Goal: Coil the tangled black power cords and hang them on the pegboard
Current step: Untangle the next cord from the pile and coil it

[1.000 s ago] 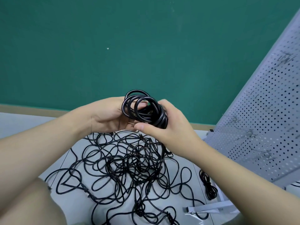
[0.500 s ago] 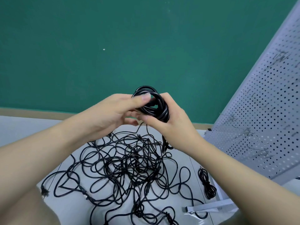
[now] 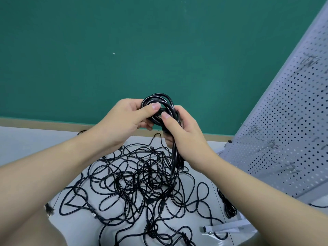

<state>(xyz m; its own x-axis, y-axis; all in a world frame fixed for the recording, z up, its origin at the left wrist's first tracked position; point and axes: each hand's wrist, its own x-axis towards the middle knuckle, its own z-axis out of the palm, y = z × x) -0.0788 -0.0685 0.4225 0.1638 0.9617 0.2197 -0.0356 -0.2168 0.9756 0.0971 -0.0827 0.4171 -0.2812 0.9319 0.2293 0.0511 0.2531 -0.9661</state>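
Both hands are up in front of the green wall (image 3: 88,50), working one coiled cord (image 3: 160,105). The left hand (image 3: 127,118) has its thumb pressed across the top of the coil and its fingers curled in behind, pinching the loops together. The right hand (image 3: 184,132) grips the same bundle from the other side, thumb on the front, fingers wrapped round the strands. From under that right hand a doubled length of the cord hangs straight down and ends just above the pile.

Below, the tangled cords (image 3: 142,183) sprawl over the grey desk (image 3: 23,139), loops crossing in every direction, a few plugs showing among them, one plug lying near the left edge. Off to the right of the heap, well apart from it, a second small bundle (image 3: 229,206) lies close to the foot of the pegboard.

The pegboard (image 3: 287,132) rises at a slant on the right, pale grey and full of holes, with several thin wire hooks (image 3: 271,144) sticking out of it. Its flat base strip (image 3: 229,228) lies on the desk in the lower right.
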